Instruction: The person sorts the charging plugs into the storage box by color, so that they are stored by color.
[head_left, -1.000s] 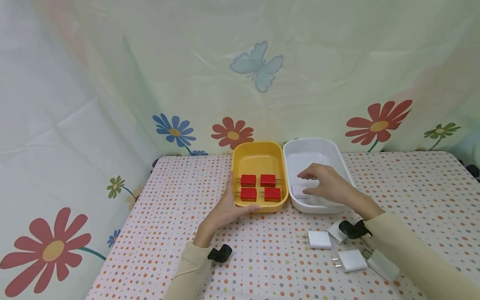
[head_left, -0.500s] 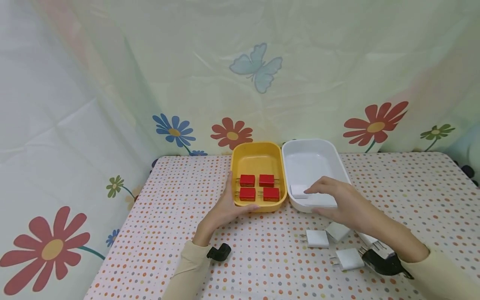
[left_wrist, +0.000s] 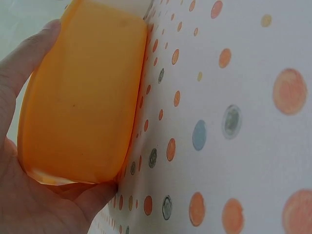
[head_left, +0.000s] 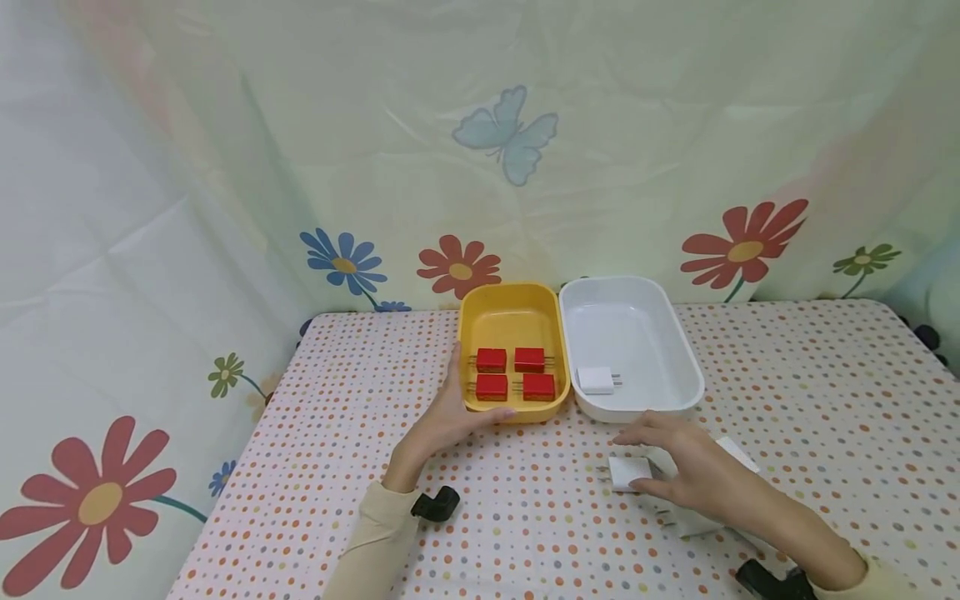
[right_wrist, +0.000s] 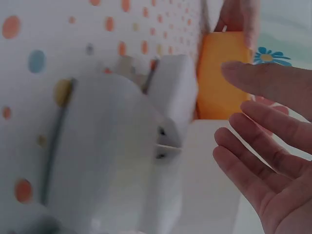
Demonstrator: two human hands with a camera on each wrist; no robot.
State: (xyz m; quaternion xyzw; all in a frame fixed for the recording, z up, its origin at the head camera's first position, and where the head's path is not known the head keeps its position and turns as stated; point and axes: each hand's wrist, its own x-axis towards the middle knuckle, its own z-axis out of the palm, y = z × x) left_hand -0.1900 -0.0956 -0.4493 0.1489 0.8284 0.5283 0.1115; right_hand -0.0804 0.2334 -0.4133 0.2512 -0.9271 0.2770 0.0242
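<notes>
My left hand [head_left: 444, 417] holds the near left corner of a yellow tray [head_left: 517, 318], fingers along its side and thumb along its front. In the left wrist view, the hand spreads around the orange-looking tray wall [left_wrist: 83, 97]. Several red plug adapters [head_left: 491, 361] lie in that tray. One white plug adapter [head_left: 596, 381] lies in the white tray [head_left: 633, 321]. My right hand [head_left: 693, 471] hovers with spread fingers over several white plug adapters on the table, thumb near the leftmost adapter [head_left: 627, 473]. It partly hides the others; in the right wrist view its fingers [right_wrist: 263, 170] hold nothing.
The two trays stand side by side at the back of a table with a dotted cloth [head_left: 540, 508]. Behind them hangs a flowered curtain [head_left: 600, 192]. A black wrist camera [head_left: 437, 505] sits on my left wrist.
My right hand has let go of the white adapter in the white tray and drawn back toward the adapters on the table. The left hand stays at the yellow tray.
</notes>
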